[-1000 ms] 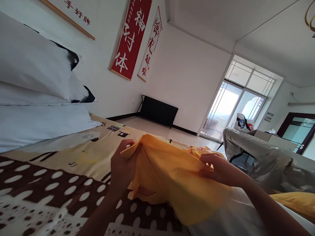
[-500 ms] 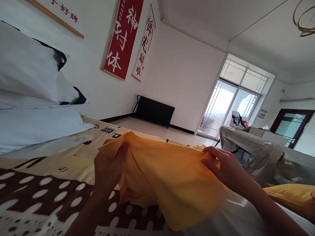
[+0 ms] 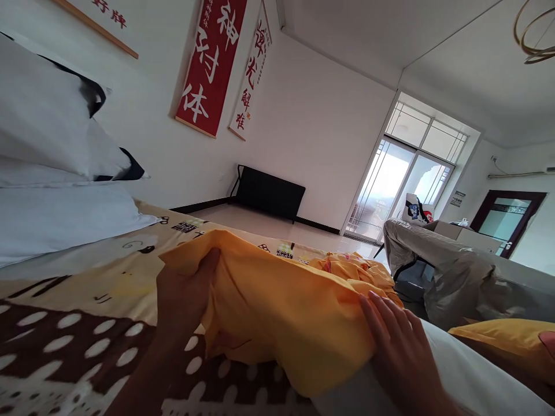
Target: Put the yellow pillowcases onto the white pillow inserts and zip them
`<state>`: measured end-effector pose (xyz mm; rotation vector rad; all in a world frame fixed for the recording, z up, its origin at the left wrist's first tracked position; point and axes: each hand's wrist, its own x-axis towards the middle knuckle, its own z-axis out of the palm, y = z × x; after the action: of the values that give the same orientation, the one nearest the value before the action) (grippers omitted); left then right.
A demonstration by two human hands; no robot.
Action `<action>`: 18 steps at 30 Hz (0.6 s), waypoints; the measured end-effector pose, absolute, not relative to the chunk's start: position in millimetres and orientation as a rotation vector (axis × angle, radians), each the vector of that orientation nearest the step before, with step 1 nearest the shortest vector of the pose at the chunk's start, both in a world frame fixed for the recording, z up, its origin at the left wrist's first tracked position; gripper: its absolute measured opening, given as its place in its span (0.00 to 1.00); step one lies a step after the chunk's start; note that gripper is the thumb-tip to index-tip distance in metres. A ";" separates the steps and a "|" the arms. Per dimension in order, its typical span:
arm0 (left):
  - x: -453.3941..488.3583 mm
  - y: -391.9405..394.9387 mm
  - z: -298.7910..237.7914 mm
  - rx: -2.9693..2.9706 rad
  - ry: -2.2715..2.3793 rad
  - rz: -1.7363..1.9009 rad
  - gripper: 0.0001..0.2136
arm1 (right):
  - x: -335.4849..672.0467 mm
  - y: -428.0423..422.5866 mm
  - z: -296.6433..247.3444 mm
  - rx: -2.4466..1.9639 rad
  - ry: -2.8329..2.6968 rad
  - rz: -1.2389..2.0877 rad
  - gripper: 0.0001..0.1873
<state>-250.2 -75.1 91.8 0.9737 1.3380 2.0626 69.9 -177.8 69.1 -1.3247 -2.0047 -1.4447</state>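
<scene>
An orange pillowcase [image 3: 277, 306] is stretched between my hands above the bed. My left hand [image 3: 186, 294] is closed on its upper left corner, the thumb pressed on the near side. My right hand [image 3: 399, 341] grips the case's right edge, fingers over the cloth and thumb hidden. From the right end of the case comes a white pillow [image 3: 459, 358], its left part covered by the cloth. Behind my right hand lies a crumpled heap of orange cloth [image 3: 359, 268].
White pillows with dark trim [image 3: 52, 121] are piled at the left. A patterned bedsheet [image 3: 125, 260] and a brown dotted blanket [image 3: 82, 335] lie beneath. To the right are a yellow pillow [image 3: 498, 338] and plastic-covered furniture [image 3: 459, 277]. A black folded frame [image 3: 269, 193] leans by the wall.
My right hand has moved down and nearer, from pinching the case's top edge to lying over its right edge. The orange cloth heap and more white pillow now show. My left hand keeps its hold.
</scene>
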 end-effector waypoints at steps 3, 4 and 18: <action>-247.0 -86.2 97.9 0.979 1.308 2.075 0.13 | 74.9 -161.3 86.0 -1.439 -1.940 -1.384 0.37; -245.7 -90.6 100.0 0.994 1.289 2.088 0.12 | 76.7 -155.5 92.1 -1.481 -1.925 -1.339 0.37; -250.0 -121.0 97.1 1.094 1.275 2.305 0.13 | 99.2 -104.3 125.4 -1.586 -1.972 -0.296 0.15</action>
<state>-250.0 -121.0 97.1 1.0942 1.2752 2.3051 99.2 -104.3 125.4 -1.5861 -1.9716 -0.2965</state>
